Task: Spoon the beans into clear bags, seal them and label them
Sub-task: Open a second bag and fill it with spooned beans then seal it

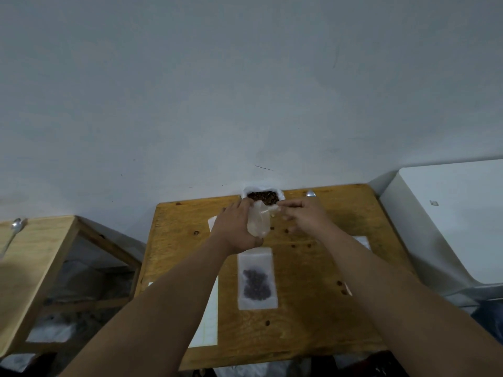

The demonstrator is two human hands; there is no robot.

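At the far edge of the wooden counter [313, 308], against the wall, stands a white tub of dark beans [262, 197], with a spoon [310, 193] lying just to its right. In front of the tub the left hand [235, 229] grips an empty clear bag [257, 223] upright, while the right hand [304, 217] pinches its top edge between the fingers [288, 204]. Nearer the person, a filled bag [257, 278] lies flat on the counter with beans showing through. A white sheet [208, 322] lies partly under the left forearm. A second wooden table [35, 254] on the left carries another spoon [15, 227].
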